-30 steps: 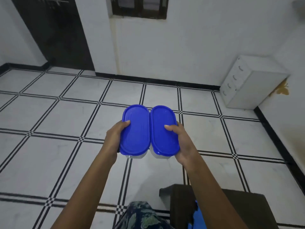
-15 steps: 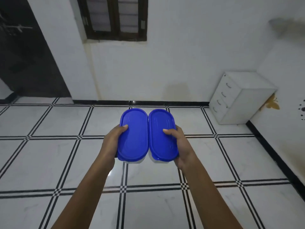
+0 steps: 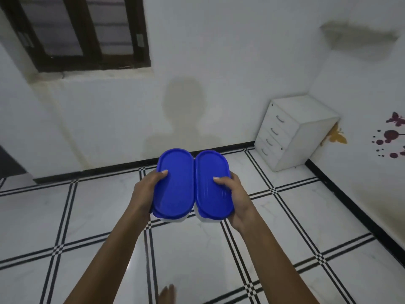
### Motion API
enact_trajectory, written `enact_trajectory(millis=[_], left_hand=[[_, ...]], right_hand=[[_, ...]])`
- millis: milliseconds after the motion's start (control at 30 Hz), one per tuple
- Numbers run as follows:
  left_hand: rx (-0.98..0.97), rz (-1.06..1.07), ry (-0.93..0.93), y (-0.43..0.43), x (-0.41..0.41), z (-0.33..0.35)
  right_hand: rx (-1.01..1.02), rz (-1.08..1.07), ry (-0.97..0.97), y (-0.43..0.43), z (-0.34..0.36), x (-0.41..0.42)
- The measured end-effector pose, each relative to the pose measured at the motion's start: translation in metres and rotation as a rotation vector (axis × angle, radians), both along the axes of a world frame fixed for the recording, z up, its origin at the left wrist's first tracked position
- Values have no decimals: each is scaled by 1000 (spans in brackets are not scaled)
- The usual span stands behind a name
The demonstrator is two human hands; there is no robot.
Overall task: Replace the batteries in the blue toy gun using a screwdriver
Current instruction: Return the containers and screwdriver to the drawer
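Observation:
I carry two oval containers with blue lids side by side in front of me, above the tiled floor. My left hand [image 3: 146, 190] grips the left container [image 3: 175, 185], thumb on its lid. My right hand [image 3: 235, 195] grips the right container [image 3: 211, 185] the same way. Their pale bodies show just under the lids. What is inside is hidden. No toy gun, batteries or screwdriver are in view.
A white chest of drawers [image 3: 291, 132] stands in the far right corner. A dark-framed window [image 3: 83, 31] is set in the wall [image 3: 219, 62] ahead. White floor tiles [image 3: 197, 260] with black lines spread below; my foot [image 3: 167, 294] shows at the bottom edge.
The view has risen and moved forward toward the far wall. The dark stool and blue object at the bottom have left the frame. Both hands keep the same hold on the containers.

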State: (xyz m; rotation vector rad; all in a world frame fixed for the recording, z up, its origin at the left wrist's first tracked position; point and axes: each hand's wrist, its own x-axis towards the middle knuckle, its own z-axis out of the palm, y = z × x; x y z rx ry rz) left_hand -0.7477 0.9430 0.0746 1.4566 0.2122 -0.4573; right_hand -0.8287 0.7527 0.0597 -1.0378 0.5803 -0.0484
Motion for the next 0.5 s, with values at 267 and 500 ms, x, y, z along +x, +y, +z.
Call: enact_trajectory(millis=[267, 500], left_hand=[[23, -118, 11, -61, 173, 5], [27, -195, -20, -162, 325, -11]], right_hand=[[65, -121, 22, -50, 1, 154], [83, -213, 12, -139, -18, 294]])
